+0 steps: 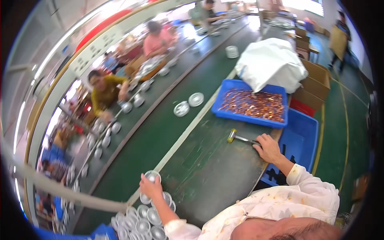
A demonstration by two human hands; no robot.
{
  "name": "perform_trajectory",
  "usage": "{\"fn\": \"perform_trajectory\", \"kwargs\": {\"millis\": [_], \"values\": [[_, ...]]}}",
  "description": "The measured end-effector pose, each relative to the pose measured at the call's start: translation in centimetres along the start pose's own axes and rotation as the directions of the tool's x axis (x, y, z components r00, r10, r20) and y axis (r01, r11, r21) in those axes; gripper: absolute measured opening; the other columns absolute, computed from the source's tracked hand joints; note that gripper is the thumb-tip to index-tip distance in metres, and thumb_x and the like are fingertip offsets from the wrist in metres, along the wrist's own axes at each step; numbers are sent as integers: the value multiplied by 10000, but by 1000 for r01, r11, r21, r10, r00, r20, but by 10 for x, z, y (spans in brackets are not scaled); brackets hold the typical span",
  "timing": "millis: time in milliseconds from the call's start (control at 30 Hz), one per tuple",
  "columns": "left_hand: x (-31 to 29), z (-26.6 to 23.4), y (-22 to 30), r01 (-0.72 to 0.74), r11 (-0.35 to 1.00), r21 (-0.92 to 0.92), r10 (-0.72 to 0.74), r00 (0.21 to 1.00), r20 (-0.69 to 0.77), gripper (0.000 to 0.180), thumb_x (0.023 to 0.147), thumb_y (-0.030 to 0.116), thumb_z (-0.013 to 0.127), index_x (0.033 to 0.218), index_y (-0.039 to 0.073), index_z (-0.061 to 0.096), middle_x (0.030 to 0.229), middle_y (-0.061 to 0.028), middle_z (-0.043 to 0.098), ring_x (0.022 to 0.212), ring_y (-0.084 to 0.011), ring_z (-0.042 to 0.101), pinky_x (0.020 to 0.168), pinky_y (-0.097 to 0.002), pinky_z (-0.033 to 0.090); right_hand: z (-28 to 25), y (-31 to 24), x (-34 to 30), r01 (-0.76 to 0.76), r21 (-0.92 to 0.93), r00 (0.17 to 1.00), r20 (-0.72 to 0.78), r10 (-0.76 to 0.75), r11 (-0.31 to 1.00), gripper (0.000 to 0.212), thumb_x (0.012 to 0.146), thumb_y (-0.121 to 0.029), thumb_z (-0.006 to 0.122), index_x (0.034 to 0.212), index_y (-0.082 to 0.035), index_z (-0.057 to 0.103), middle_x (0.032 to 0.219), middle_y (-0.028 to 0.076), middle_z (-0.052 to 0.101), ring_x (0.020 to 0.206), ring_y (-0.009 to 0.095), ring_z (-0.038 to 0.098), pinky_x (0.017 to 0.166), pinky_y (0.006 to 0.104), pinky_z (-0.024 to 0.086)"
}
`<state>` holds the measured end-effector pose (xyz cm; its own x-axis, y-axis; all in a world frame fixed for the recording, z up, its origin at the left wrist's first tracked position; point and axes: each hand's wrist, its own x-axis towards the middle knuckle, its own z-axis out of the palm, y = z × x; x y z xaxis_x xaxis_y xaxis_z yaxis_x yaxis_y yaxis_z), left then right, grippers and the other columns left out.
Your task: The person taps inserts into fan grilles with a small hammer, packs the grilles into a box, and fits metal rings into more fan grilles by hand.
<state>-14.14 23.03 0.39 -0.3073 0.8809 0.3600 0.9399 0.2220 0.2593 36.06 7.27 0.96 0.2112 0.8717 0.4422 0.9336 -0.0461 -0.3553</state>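
Note:
My left hand [151,188] is closed on a white ribbed round disc [153,175] at the near left of the work table. Just below it, several like discs [142,224] are heaped at the table's near edge. At the right side of the table, my right hand [268,149] grips the handle end of a small hammer [242,139]. The hammer's yellow-faced head points left and rests on or close to the dark tabletop. Two more white discs [189,105] lie on the green belt further off.
A blue tray [218,110] of small copper-coloured pieces stands beyond the hammer, with a large white sack [272,64] behind it. Right of the table are a blue bin [308,128] and cardboard boxes [314,82]. Co-workers sit across the belt [138,150]; a person [340,42] stands in the aisle.

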Motion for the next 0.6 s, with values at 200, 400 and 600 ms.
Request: {"fn": "perform_trajectory", "kwargs": {"millis": [200, 400, 600], "values": [[-54, -39, 88, -259, 804, -535, 276, 960, -49, 539, 834, 59, 747, 1346, 3, 589, 1224, -236, 636, 1142, -416, 626, 996, -469, 479, -77, -6, -11, -53, 33, 990, -133, 57, 998, 254, 882, -256, 741, 1010, -71, 622, 974, 118, 616, 923, 343, 629, 778, 443, 531], [-139, -38, 136, 157, 400, -903, 375, 871, 317, 269, 880, 87, 789, 1104, -11, 677, 985, -71, 723, 892, -153, 667, 829, -314, 540, -113, 25, 45, -325, -142, 944, -114, 310, 935, 262, 920, -295, 707, 1045, -74, 641, 1011, 166, 656, 970, 394, 666, 802, 498, 545], [-182, -41, 138, 341, 242, -908, 380, 828, 412, 245, 930, 110, 769, 1114, -11, 662, 983, -50, 720, 875, -102, 658, 799, -271, 545, -100, 124, 88, -359, -418, 931, -96, 352, 834, 302, 895, -304, 730, 1088, -82, 664, 1049, 179, 662, 1029, 385, 664, 843, 517, 559]]}}
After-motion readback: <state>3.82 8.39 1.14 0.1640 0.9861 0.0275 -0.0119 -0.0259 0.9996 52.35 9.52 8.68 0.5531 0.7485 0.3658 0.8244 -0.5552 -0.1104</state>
